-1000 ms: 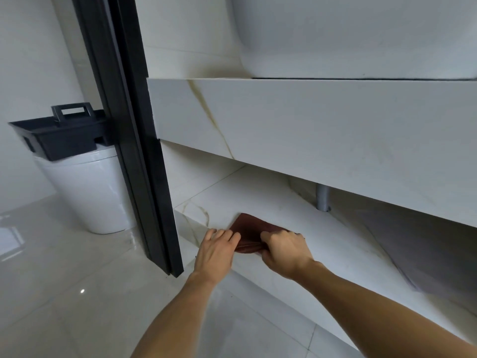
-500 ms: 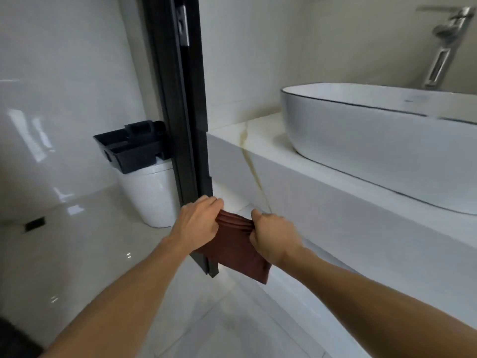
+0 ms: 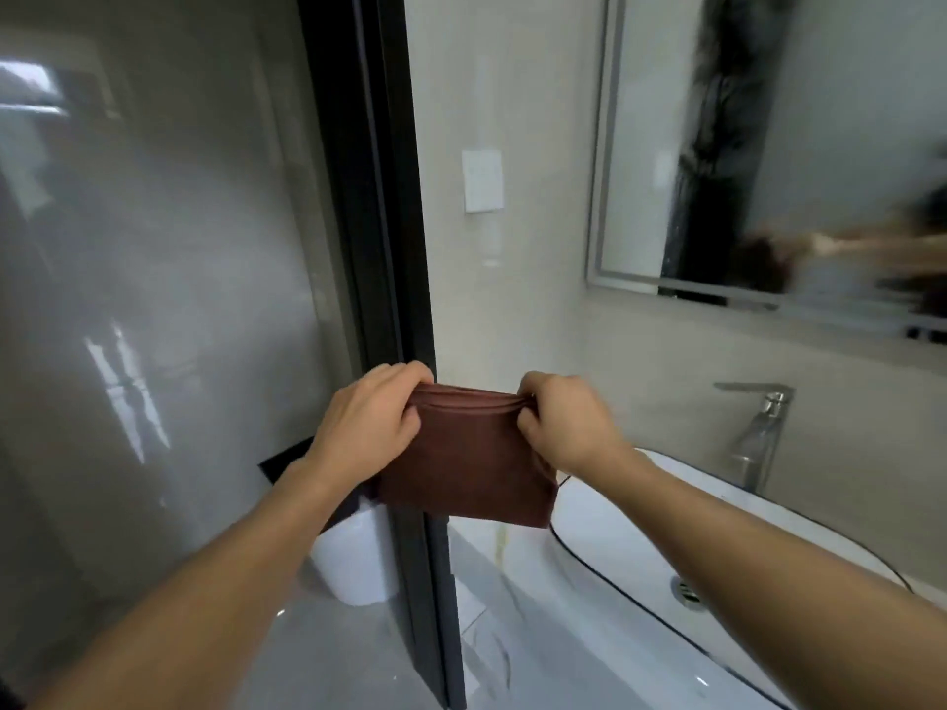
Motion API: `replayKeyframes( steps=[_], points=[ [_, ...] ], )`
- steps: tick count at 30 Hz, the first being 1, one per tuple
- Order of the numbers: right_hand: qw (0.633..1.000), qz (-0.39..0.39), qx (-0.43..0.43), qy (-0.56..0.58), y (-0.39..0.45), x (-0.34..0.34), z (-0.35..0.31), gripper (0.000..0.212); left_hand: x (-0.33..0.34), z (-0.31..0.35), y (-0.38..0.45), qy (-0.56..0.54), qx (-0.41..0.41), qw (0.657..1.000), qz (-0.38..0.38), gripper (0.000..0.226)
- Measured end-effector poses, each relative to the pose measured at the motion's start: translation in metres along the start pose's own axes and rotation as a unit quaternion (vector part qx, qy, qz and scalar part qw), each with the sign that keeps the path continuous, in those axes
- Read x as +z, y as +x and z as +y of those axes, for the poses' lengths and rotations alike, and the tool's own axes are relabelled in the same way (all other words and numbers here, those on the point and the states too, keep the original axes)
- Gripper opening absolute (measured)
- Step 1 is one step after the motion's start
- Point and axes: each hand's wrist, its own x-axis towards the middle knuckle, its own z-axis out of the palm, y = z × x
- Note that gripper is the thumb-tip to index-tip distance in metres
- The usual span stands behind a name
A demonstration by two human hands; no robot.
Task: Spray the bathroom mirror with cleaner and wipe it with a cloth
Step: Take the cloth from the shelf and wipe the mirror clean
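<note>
room: bathroom, pale tiled wall; black door frame runs top to bottom, centre-left of frame
mirror: mirror upper right, on wall, reflection blurred
worktop: white marble worktop lower centre, white basin on it lower right, chrome tap behind basin
cloth: folded brown cloth mid-frame, held up in the air above the worktop's left end, hanging down from its top edge
left hand: left hand fingers clenched on cloth's top left corner
right hand: right hand fingers pinching top right corner
other: white switch plate on wall left of mirror
</note>
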Motion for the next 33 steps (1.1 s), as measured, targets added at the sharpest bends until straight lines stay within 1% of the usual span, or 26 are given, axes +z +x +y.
replayKeyframes(
  steps=[3,5,7,10,11,14,16,18,19,21,24,28,33],
  points=[
    [0.998,0.060,-0.015,0.020,0.035,-0.090,0.015,0.020,-0.040,0.028,0.072,-0.036,0.062,0.997,0.037,0.028],
    [0.994,0.100,-0.026,0.022,0.050,-0.145,0.032,0.021,-0.051,0.052,0.116,-0.054,0.103,0.991,0.067,0.027],
    [0.991,0.124,-0.035,0.018,0.059,-0.193,0.053,0.023,-0.053,0.079,0.158,-0.061,0.162,0.980,0.098,0.031],
    [0.982,0.178,-0.066,-0.015,0.074,-0.248,0.091,0.035,-0.043,0.116,0.221,-0.046,0.222,0.962,0.153,0.036],
    [0.977,0.197,-0.076,-0.035,0.080,-0.261,0.103,0.035,-0.040,0.129,0.242,-0.045,0.232,0.957,0.169,0.033],
    [0.960,0.248,-0.078,-0.099,0.104,-0.299,0.135,0.029,-0.032,0.161,0.308,-0.049,0.269,0.940,0.205,0.013],
    [0.949,0.275,-0.060,-0.139,0.120,-0.321,0.160,0.028,-0.021,0.182,0.353,-0.083,0.279,0.930,0.226,0.021],
    [0.933,0.305,-0.041,-0.186,0.141,-0.340,0.185,0.029,-0.008,0.200,0.397,-0.105,0.286,0.920,0.246,0.012],
    [0.925,0.315,-0.035,-0.209,0.151,-0.349,0.196,0.030,0.000,0.208,0.416,-0.108,0.293,0.917,0.249,0.011],
    [0.909,0.329,-0.026,-0.254,0.172,-0.363,0.211,0.028,0.015,0.219,0.453,-0.139,0.277,0.920,0.239,0.012],
    [0.884,0.347,-0.004,-0.312,0.201,-0.384,0.227,0.023,0.031,0.230,0.506,-0.144,0.312,0.907,0.245,0.021],
    [0.860,0.351,0.050,-0.366,0.234,-0.408,0.229,0.024,0.038,0.244,0.577,-0.161,0.342,0.887,0.267,0.035],
    [0.817,0.365,0.108,-0.434,0.280,-0.446,0.231,0.021,0.027,0.265,0.654,-0.198,0.349,0.868,0.292,0.034]
  ],
)
